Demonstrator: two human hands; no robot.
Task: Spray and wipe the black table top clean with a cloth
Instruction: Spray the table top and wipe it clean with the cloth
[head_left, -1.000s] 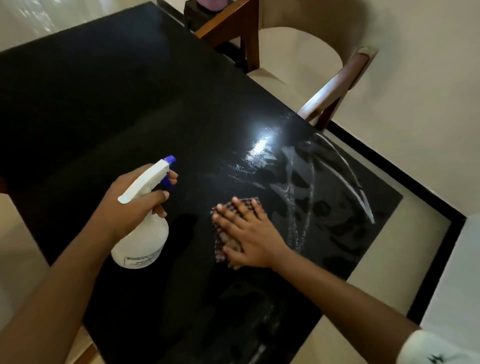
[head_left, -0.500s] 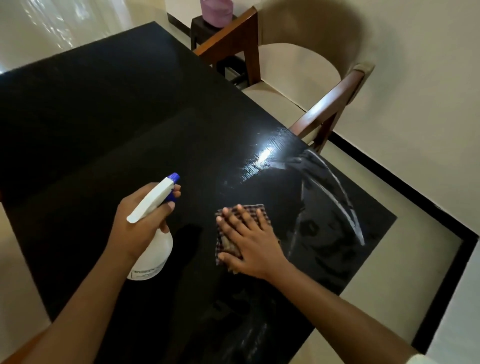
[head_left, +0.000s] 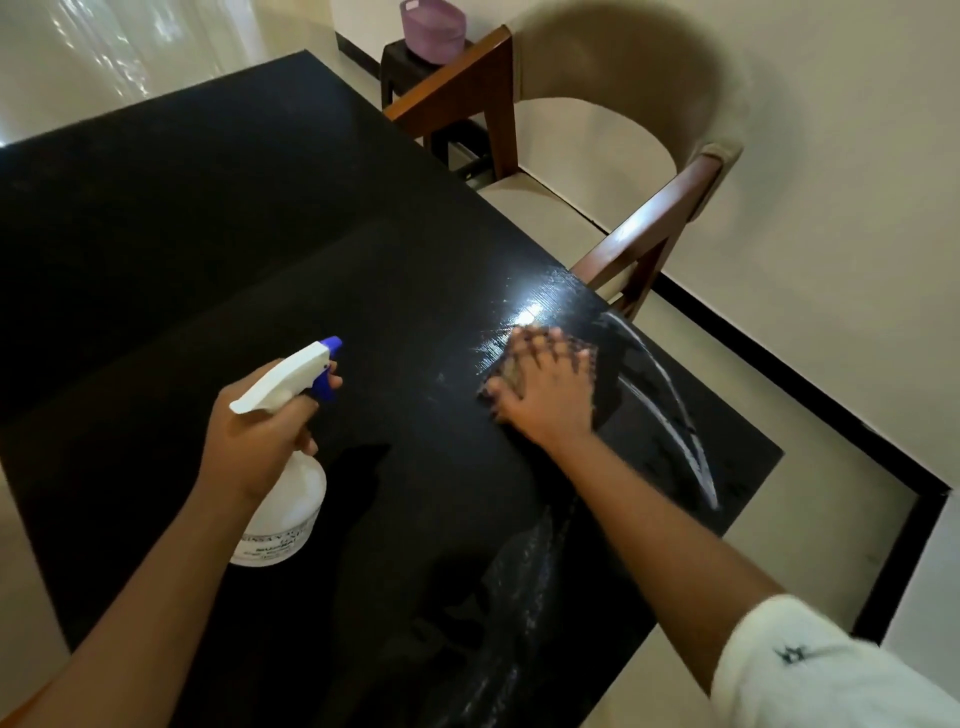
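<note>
Black table (head_left: 260, 234) fills most of the view, glossy, w/ a bright glare spot (head_left: 524, 306) near its right edge. Your right hand (head_left: 545, 395) lies palm down on the cloth (head_left: 509, 371), fingers straight and spread wide, pressing it to the table just below that glare. The hand is motion-blurred, so the cloth's outline is hard to read; a checkered bit shows betw. thumb and index finger, and a dark edge shows past the fingertips.

Pale wet streaks (head_left: 675, 410) curve across the table right of the cloth, running toward the near right corner. More faint smears sit on the near part, under your right forearm. A white sleeve (head_left: 810, 670) covers your right upper arm at bottom right.

Your left hand (head_left: 254, 436) is wrapped round the neck of the white spray bottle (head_left: 285, 509), well left of the cloth, one finger curled at the blue trigger. Its blue nozzle tip points away from you, toward the far right. You can't tell whether the base touches the table; a dark shadow lies just right of it.

Beyond the right edge, a wood-framed chair (head_left: 649, 234) w/ a beige seat stands close to the table. Behind it, a purple basket (head_left: 434, 26) sits on a small dark stand (head_left: 397, 67). Cream floor (head_left: 805, 467) and wall (head_left: 831, 156) meet at a black strip.
</note>
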